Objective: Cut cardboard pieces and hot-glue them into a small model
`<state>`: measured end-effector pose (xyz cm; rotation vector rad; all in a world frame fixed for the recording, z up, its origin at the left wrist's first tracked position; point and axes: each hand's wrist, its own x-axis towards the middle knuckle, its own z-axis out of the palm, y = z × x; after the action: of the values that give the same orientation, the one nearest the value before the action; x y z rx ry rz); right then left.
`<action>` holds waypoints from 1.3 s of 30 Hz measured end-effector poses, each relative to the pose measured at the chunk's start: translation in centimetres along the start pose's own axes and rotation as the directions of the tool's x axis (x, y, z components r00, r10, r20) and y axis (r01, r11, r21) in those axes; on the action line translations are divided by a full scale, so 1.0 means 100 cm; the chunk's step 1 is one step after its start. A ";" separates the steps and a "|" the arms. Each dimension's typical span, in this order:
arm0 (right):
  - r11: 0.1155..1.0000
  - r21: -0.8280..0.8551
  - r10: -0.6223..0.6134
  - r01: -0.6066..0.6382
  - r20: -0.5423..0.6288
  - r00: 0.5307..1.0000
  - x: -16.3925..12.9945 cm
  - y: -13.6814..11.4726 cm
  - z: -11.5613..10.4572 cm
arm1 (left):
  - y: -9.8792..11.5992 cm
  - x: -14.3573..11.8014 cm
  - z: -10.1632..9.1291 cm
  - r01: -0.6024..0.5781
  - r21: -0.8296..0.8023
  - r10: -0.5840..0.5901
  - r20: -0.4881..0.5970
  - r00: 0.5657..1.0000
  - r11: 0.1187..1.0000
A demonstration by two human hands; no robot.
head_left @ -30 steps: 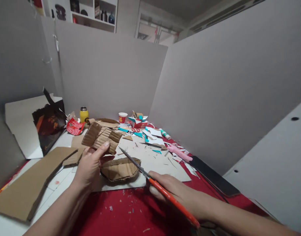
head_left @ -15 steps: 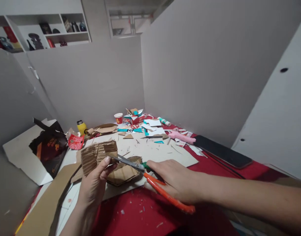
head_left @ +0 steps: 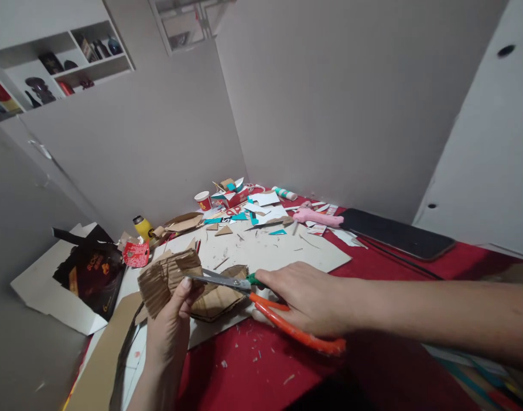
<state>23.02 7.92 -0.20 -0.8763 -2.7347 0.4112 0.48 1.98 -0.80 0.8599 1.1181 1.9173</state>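
One pair of scissors point(head_left: 229, 282) was held above the near part of the red-covered surface point(head_left: 231, 371), its long axis laid slantwise from the handles at lower right to the tips at left. The blades were pointed toward the left hand point(head_left: 169, 322) and tilted slightly up the view, with one blade laid across the front of a corrugated cardboard piece point(head_left: 165, 279) near the thumb; the end of the other was hidden behind it. The handles were gripped by the right hand point(head_left: 301, 297), whose fingers were partly concealed beneath. The lower end of the cardboard piece was pinched by the left hand, the thumb being pressed on its front. The longer side of the piece was turned roughly left to right, and its broad face was tipped up toward the viewer.

The scissors were seen to be grey in the blades, with a long, glossy orange handle and a green part beside the right thumb. The cardboard was brown, creased and ridged, with a darker patch at its upper right.

Just beneath the blades, a shallow boat-shaped cardboard tray point(head_left: 221, 302) was rested on a white board point(head_left: 306, 251) strewn with scraps. Farther back, a paper cup point(head_left: 203, 202) was stood, and at right a pink tool point(head_left: 316, 217) was placed next to a black smartphone point(head_left: 393, 234).
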 end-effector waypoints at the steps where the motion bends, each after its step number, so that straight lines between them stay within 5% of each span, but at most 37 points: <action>1: 1.000 0.004 0.001 -0.001 0.002 1.000 0.000 0.000 0.000 | -0.001 0.000 0.000 -0.003 0.005 0.003 -0.005 1.000 1.000; 39: 1.000 -0.006 -0.012 0.012 -0.021 1.000 0.002 0.006 0.006 | -0.010 -0.009 0.011 0.012 -0.015 -0.013 -0.039 0.999 1.000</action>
<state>22.95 8.40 -0.90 -0.8602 -2.7217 0.3892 2.09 2.05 -1.44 0.8090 1.1281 1.9370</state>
